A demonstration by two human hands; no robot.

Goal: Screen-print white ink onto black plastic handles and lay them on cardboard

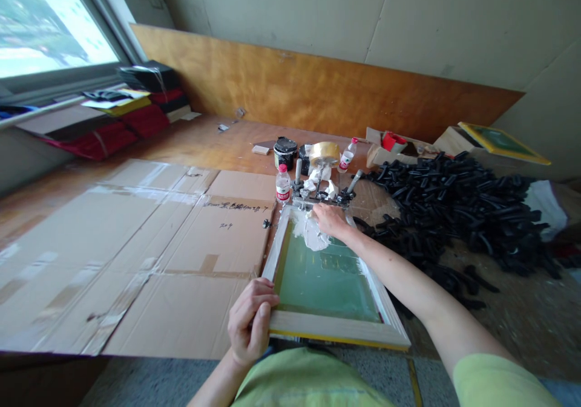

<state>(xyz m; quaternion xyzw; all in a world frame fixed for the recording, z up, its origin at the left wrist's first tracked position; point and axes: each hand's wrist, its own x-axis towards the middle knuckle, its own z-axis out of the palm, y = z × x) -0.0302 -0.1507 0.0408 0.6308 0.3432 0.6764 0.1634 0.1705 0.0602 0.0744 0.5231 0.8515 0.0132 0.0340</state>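
Observation:
A screen printing frame (336, 327) with a green mesh (327, 283) lies in front of me. My left hand (252, 319) is closed round its near left corner. At the far end, my right hand (330, 219) is closed low over the mesh, beside a patch of white ink (315, 237). Whatever its fingers hold is hidden by the hand. Just beyond it, a metal hinge clamp (318, 202) with two upright handles stands at the frame's far edge. White crumpled paper (313, 181) and a roll of yellowish tape (324, 153) sit behind the clamp.
Flattened cardboard (190, 237) covers the table on the left. A large heap of black pieces (458, 207) lies on the right. One red-capped bottle (282, 184) stands left of the clamp, another bottle (347, 156) behind it. A black-smeared tub (285, 153) is near the tape.

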